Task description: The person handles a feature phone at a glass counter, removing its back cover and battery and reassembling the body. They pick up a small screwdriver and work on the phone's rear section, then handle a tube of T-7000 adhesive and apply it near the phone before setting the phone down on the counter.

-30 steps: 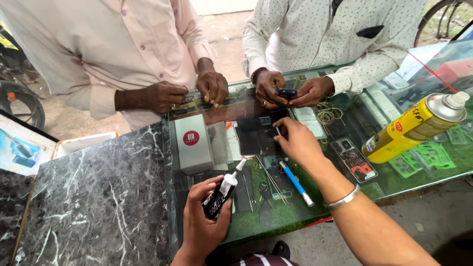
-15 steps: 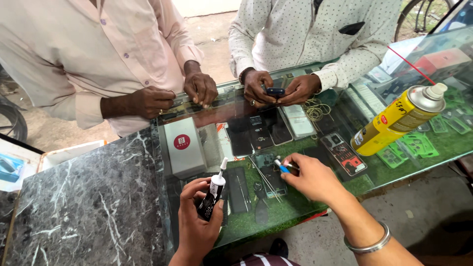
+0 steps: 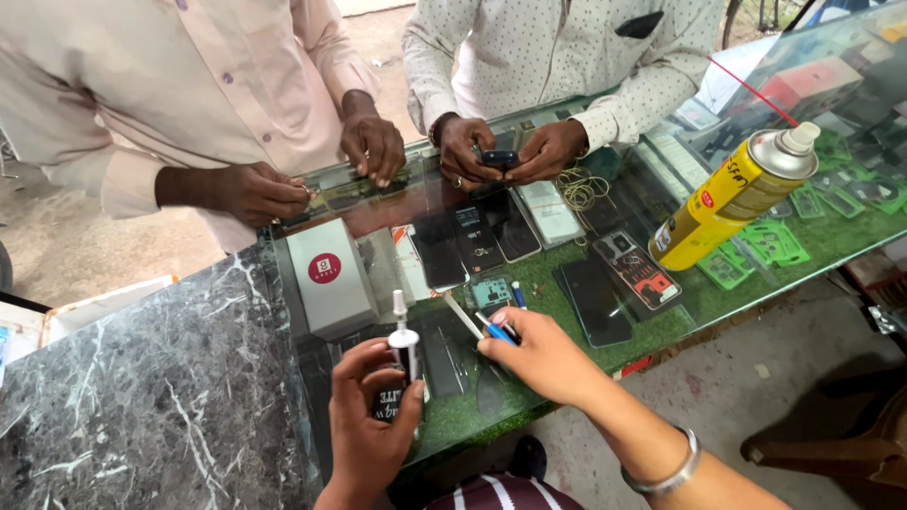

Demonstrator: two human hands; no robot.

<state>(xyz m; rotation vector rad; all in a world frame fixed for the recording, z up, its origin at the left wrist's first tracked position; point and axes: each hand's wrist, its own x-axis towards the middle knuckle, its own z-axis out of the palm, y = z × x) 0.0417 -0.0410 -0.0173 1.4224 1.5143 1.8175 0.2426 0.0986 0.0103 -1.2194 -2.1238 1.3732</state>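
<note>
My left hand (image 3: 367,430) holds a small black glue bottle (image 3: 397,373) with a white nozzle upright over the glass counter (image 3: 567,312). My right hand (image 3: 540,357) rests on the glass beside it, with fingers closed on a blue-handled tool (image 3: 499,331) and a thin white stick. A silver bangle (image 3: 666,469) circles my right wrist. Phones and phone parts lie under the glass just past my fingers.
A yellow spray can (image 3: 732,194) stands at the right on the glass. A grey box (image 3: 331,279) with a red dot sits at the left, next to a dark marble slab (image 3: 142,397). Two other people lean on the far edge; one person's hands (image 3: 505,146) hold a phone.
My right hand pulled back from the dark phone at the counter's middle to the blue tool near me and closed on it. The glue bottle has turned more upright in my left hand.
</note>
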